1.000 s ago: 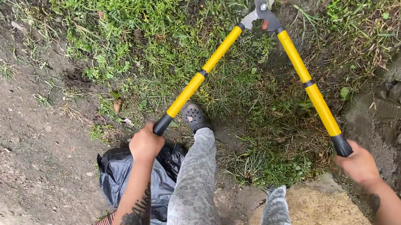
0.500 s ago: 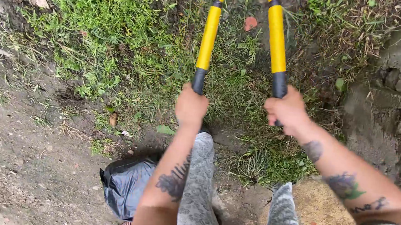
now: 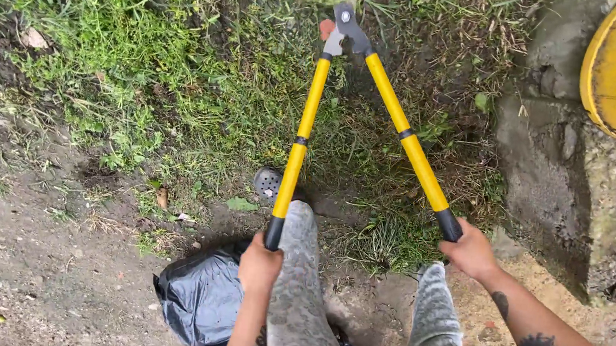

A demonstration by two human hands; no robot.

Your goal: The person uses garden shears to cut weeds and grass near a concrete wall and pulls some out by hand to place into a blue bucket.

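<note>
Above the bag (image 3: 202, 298): left hand (image 3: 260, 264) and right hand (image 3: 471, 250) clench loppers (image 3: 361, 117), handles spread; grass (image 3: 183, 50) mostly uncut.

Both arms reach forward and down, bare and tattooed along the forearms. The left hand (image 3: 260, 263) is curled into a closed fist, knuckles up, its wrist straight in line with the forearm. The right hand (image 3: 471, 251) sits farther out to the side and slightly higher, also clenched, its forearm angling in from the lower right corner. The two fists are well apart, with the legs between them.
</note>
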